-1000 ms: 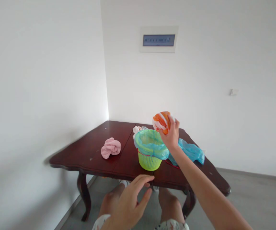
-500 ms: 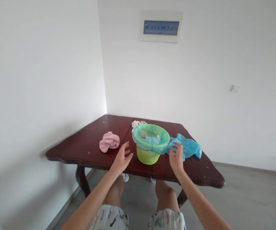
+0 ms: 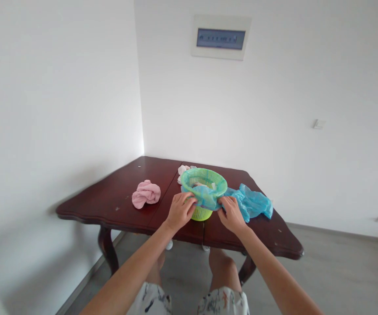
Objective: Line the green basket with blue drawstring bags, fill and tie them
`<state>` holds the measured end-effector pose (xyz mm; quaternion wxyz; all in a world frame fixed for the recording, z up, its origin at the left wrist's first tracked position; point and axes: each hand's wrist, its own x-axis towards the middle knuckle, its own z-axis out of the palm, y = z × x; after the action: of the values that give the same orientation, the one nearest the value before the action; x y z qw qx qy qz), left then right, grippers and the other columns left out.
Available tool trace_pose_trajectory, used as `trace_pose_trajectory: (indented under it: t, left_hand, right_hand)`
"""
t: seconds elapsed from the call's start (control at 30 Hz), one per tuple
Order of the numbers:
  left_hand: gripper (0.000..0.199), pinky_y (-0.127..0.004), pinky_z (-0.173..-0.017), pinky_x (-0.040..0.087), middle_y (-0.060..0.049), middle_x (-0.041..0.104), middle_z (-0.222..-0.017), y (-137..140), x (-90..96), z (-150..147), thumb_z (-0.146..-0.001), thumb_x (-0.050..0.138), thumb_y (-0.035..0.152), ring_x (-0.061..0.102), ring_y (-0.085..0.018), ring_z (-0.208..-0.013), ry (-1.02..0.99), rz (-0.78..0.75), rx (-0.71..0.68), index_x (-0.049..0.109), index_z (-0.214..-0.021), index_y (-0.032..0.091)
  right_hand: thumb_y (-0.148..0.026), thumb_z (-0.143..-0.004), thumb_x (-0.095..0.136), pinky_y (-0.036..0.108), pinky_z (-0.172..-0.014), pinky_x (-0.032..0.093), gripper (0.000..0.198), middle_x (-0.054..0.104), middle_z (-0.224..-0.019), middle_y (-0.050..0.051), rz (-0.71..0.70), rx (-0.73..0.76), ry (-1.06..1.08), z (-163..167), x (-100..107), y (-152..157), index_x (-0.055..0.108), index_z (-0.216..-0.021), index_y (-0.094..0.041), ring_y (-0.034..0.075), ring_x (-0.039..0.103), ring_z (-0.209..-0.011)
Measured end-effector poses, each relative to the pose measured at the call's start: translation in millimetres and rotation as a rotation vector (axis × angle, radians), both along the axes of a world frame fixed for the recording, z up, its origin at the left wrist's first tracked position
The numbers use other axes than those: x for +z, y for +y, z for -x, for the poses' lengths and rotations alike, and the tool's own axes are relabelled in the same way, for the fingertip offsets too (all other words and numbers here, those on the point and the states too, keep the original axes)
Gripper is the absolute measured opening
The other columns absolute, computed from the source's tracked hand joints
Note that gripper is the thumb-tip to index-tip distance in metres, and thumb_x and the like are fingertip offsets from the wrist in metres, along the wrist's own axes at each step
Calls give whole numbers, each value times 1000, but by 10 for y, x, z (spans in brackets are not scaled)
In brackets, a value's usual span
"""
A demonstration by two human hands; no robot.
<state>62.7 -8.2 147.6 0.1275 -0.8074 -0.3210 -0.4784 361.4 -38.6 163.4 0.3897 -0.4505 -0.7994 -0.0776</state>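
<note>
The person's hands meet at the near side of the basket (image 3: 202,214), which stands upright on the table (image 3: 117,197). Taking the basket as the dial, with twelve toward the far wall, the left hand (image 3: 180,213) is at seven o'clock and the right hand (image 3: 232,213) at five. Both work on the liner (image 3: 208,201), a thin blue film draped over the rim. Left thumb and fingers are clamped on its overhang; the right ones pinch it likewise, though the exact contact under the fingertips is too small to tell.

The liner looks very light, limp and rather slippery, apt to stretch or tear if pulled at one spot. The best hold would be the loose overhang, gathered between thumb and several fingers at two well-parted points. The basket seems light, springy plastic, likely to slide or tip with a hard tug, so a steadying touch belongs on its rim. Pale stuff (image 3: 201,185) inside may add a little weight.

About the basket, a soft pink cloth (image 3: 145,194) lies at nine o'clock, a whitish bundle (image 3: 183,169) at eleven, and a crumpled blue bag (image 3: 253,202) at three.
</note>
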Motion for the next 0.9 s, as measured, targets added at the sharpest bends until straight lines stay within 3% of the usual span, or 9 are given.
trace_pose_trajectory:
  t: [0.13,0.27,0.4,0.5,0.6,0.8,0.9]
  left_hand:
    - [16,-48,-103,50,-12,76,-113,1,278,-15,-116,49,23,67,-31,-110,-89,26,-113,65,-112,22]
    - [23,-45,-95,44,-7,70,-93,128,685,81,-117,48,35,65,-29,-94,-5,189,-106,60,-101,24]
    - [32,-40,-83,36,-1,64,-76,353,990,176,-114,52,38,60,-23,-77,76,327,-136,54,-86,25]
    - [36,-37,-72,28,2,52,-65,503,1093,197,-114,53,39,51,-19,-63,100,390,-181,52,-80,24]
    - [35,-36,-69,26,3,50,-65,616,1152,202,-112,53,39,49,-18,-62,141,442,-233,51,-80,24]
    - [31,-32,-70,34,3,53,-73,814,1291,165,-111,50,39,52,-17,-69,233,506,-338,53,-84,24]
    - [32,-33,-75,37,1,58,-80,877,1336,126,-112,51,42,56,-19,-77,237,486,-342,54,-86,23]
  right_hand:
    - [-23,-108,60,48,-107,46,8,79,-101,8,69,62,-8,-132,227,44,67,-109,-25,29,70,-98]
    - [-41,-114,63,47,-106,46,21,79,-96,5,138,100,45,-335,460,194,73,-101,-27,28,71,-98]
    - [-47,-109,60,39,-87,50,34,69,-81,1,188,107,138,-470,591,355,65,-83,-26,23,66,-82]
    - [-46,-110,52,33,-73,47,37,61,-77,0,176,97,220,-438,582,408,55,-79,-26,20,60,-76]
    - [-47,-114,49,32,-68,44,38,54,-74,-1,130,89,278,-335,530,403,50,-81,-26,19,54,-72]
    - [-49,-121,46,38,-83,50,38,59,-92,4,-40,58,335,-178,460,387,51,-89,-27,23,58,-88]
    - [-48,-124,42,38,-80,49,37,56,-89,2,-88,19,353,-176,433,404,48,-93,-29,23,56,-84]
